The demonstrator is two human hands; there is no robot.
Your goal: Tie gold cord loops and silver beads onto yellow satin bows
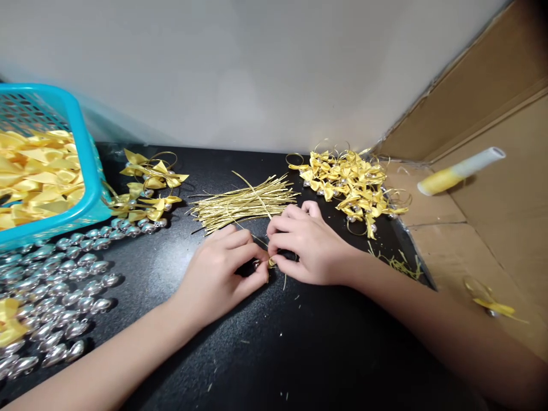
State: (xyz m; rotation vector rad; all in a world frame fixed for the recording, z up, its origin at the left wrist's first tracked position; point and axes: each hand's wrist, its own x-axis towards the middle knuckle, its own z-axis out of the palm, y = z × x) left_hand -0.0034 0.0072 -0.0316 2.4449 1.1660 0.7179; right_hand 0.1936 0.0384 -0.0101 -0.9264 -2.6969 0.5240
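Observation:
My left hand [222,268] and my right hand [306,245] meet over the black tabletop [299,342], both pinched on one small piece: a yellow bow with a silver bead and a thin gold wire [270,261] between the fingertips. Most of that piece is hidden by my fingers. Just beyond my hands lies a bundle of gold wires [244,202]. To the right of it is a heap of finished yellow bows with wire loops [353,185].
A turquoise basket [88,165] of yellow ribbon bows stands at the far left. Several silver beads [60,285] are spread in front of it. A few more bows [148,191] lie beside the basket. Cardboard [483,217] with a yellow-and-white tube [460,170] flanks the right.

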